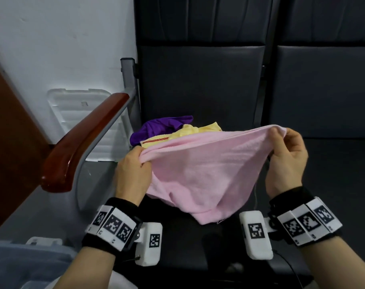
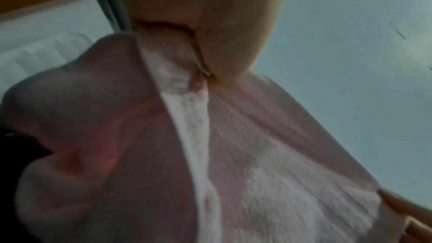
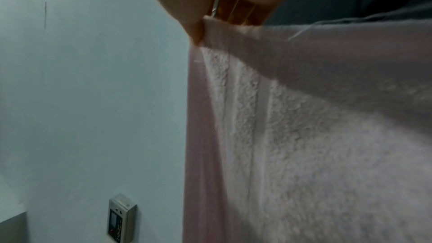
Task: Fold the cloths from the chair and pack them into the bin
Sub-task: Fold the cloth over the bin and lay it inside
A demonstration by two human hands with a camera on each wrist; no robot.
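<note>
A pink towel [image 1: 200, 170] hangs stretched between both hands above the dark chair seat [image 1: 333, 163], its lower end sagging down to the seat. My left hand [image 1: 133, 163] pinches its left top corner, and my right hand [image 1: 285, 147] pinches the right top corner. In the left wrist view the thumb presses the pink towel [image 2: 233, 145] against the fingers. The right wrist view shows fingertips [image 3: 198, 30] gripping the pink towel [image 3: 304, 136] at its edge. Behind it on the seat lie a purple cloth [image 1: 156, 128] and a yellow cloth [image 1: 190, 132] in a heap.
A wooden armrest [image 1: 83, 142] on a grey metal frame stands left of the seat. A white plastic lid [image 1: 77, 113] leans against the wall behind it. A translucent bin's rim [image 1: 44, 241] shows at the lower left. A second dark seat [image 1: 323, 90] lies to the right.
</note>
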